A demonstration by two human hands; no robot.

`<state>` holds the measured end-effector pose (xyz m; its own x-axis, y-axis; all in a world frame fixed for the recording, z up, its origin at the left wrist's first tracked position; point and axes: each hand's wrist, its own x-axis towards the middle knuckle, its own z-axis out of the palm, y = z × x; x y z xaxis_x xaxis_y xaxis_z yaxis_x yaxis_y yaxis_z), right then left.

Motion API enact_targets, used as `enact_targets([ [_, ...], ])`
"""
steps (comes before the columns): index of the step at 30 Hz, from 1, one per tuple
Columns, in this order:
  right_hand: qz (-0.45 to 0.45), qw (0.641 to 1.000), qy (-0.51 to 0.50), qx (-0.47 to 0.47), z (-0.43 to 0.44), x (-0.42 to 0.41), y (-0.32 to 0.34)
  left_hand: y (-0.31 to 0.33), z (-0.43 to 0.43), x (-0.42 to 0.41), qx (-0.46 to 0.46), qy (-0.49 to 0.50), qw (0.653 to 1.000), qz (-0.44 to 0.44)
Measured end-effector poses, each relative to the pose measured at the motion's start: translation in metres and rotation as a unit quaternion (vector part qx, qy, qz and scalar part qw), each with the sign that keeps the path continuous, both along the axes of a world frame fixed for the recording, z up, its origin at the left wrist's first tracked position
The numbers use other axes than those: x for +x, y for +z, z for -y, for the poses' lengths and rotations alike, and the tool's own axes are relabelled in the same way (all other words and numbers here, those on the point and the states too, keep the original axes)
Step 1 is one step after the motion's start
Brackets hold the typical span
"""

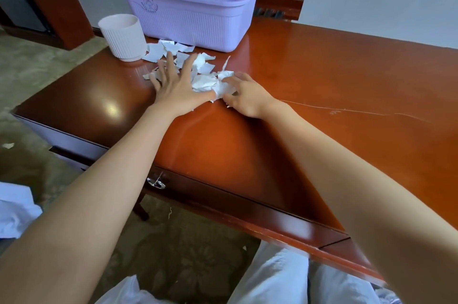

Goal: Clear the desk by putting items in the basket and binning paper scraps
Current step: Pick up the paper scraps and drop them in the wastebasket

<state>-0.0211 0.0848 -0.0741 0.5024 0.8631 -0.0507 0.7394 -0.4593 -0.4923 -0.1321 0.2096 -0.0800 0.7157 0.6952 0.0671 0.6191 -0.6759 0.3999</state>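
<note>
Your knees (272,276) sit below the tabletop's (322,105) near edge. Far left stands the purple basket (188,13), a white cup (122,36) beside it. Your left hand (176,85) lies flat, fingers spread, on paper scraps (207,80); your right hand (247,96) clutches a wad.

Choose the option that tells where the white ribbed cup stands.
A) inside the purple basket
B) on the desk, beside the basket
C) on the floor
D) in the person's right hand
B: the cup stands upright on the desk, next to the basket, with paper scraps lying at its base.
</note>
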Motion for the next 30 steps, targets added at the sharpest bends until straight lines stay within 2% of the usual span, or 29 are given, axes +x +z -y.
enact_targets([
  [3, 0.019, 0.997, -0.021, 0.07, 0.01, -0.003, -0.004, 0.001, 0.004, 0.009, -0.009, -0.043, 0.999, -0.011],
  [6, -0.021, 0.993, -0.018, 0.116, 0.016, -0.007, -0.007, -0.001, 0.019, 0.016, -0.013, -0.086, 0.995, 0.048],
  [9, -0.046, 0.991, 0.002, 0.129, 0.022, -0.01, -0.008, -0.001, 0.035, 0.021, -0.05, -0.082, 0.989, 0.11],
  [14, 0.081, 0.983, -0.054, 0.158, 0.024, -0.011, -0.02, 0.005, 0.07, 0.037, -0.182, -0.01, 0.961, 0.209],
  [17, 0.003, 0.96, -0.087, 0.267, 0.031, -0.013, -0.019, 0.007, 0.094, 0.048, -0.276, 0.035, 0.918, 0.284],
  [20, -0.085, 0.922, -0.141, 0.35, 0.043, -0.016, -0.012, 0.018, 0.118, 0.056, -0.382, 0.074, 0.84, 0.379],
  [22, -0.204, 0.879, -0.186, 0.39, 0.052, -0.016, -0.004, 0.025, 0.132, 0.062, -0.442, 0.092, 0.789, 0.416],
  [23, -0.285, 0.841, -0.215, 0.407, 0.056, -0.014, 0.0, 0.029, 0.14, 0.064, -0.465, 0.102, 0.775, 0.415],
  [25, -0.441, 0.743, -0.272, 0.423, 0.066, -0.011, 0.01, 0.034, 0.154, 0.068, -0.52, 0.118, 0.745, 0.401],
  [26, -0.511, 0.684, -0.286, 0.436, 0.071, -0.01, 0.013, 0.034, 0.159, 0.071, -0.551, 0.121, 0.723, 0.399],
  [27, -0.567, 0.621, -0.291, 0.457, 0.077, -0.01, 0.017, 0.035, 0.165, 0.074, -0.578, 0.122, 0.698, 0.404],
  [28, -0.59, 0.583, -0.298, 0.472, 0.084, -0.011, 0.022, 0.036, 0.171, 0.076, -0.596, 0.119, 0.677, 0.415],
  [29, -0.589, 0.572, -0.31, 0.479, 0.091, -0.011, 0.027, 0.037, 0.178, 0.078, -0.605, 0.114, 0.663, 0.426],
  [30, -0.577, 0.578, -0.322, 0.479, 0.099, -0.013, 0.032, 0.04, 0.185, 0.08, -0.602, 0.106, 0.662, 0.433],
])
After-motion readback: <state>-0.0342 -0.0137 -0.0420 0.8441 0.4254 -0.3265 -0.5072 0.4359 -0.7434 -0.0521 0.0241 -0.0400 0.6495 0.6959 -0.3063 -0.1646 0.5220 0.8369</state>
